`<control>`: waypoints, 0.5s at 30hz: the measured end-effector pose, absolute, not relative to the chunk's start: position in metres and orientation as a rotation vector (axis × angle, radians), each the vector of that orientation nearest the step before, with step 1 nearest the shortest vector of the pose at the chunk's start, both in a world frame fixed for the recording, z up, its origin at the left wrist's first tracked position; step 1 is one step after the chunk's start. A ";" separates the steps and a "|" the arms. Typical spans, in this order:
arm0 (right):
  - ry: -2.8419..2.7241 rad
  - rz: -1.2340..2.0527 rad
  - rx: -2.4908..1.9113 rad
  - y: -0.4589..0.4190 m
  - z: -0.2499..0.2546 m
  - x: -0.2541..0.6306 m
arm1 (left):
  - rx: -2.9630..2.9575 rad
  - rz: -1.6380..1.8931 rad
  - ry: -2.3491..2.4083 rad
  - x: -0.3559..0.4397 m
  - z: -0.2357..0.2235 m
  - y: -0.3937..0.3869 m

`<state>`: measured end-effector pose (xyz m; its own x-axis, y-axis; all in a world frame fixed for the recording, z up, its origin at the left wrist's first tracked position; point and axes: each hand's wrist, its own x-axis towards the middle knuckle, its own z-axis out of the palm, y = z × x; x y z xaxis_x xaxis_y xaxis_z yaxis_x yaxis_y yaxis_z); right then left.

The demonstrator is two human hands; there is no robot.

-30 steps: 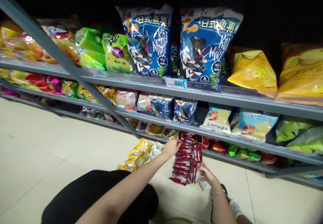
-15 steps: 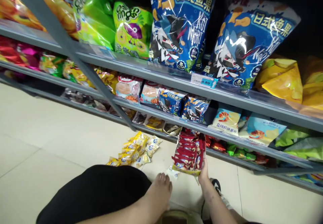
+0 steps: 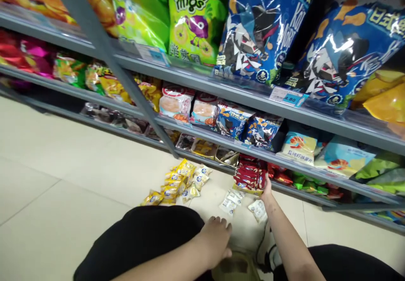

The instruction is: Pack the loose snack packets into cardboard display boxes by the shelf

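Note:
My right hand [image 3: 267,190] grips the near end of a stack of red snack packets [image 3: 249,175], which lies mostly inside the bottom shelf [image 3: 303,192]. My left hand [image 3: 217,239] rests low over my black-clad knee [image 3: 142,243], fingers curled, nothing visible in it. A few small white packets [image 3: 232,198] lie on the floor between my hands. To the left, a pile of yellow and white packets [image 3: 177,182] sits on the floor tiles.
Grey metal shelves [image 3: 253,99] hold blue fish-cracker bags [image 3: 259,23], green ring-snack bags [image 3: 196,23], yellow chip bags [image 3: 384,99] and smaller packs below. A slanted shelf post [image 3: 126,82] crosses the left. Beige floor tiles [image 3: 47,167] stretch left. A tan object [image 3: 234,268] lies beneath my left hand.
My right hand has pushed the red packet stack away and into the bottom shelf. My left hand left the stack and dropped to my knee. The view has moved closer and lower.

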<state>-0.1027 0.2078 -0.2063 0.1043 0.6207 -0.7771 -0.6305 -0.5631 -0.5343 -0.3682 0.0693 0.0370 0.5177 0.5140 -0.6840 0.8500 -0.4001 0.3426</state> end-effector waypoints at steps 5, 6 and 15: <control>0.113 1.606 -1.525 0.200 -0.199 -0.102 | 2.078 -0.626 1.116 -0.369 0.026 0.074; 0.112 1.567 -1.502 0.194 -0.199 -0.105 | 2.073 -0.623 1.127 -0.369 0.022 0.076; 0.068 1.337 -1.390 0.136 -0.225 -0.197 | 2.091 -0.616 1.142 -0.361 -0.001 0.084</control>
<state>-0.1972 0.1358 -0.2252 0.3499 0.6140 -0.7075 -0.6830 -0.3497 -0.6413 -0.3610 0.0844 -0.0014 0.5060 0.5432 -0.6700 0.8582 -0.3946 0.3282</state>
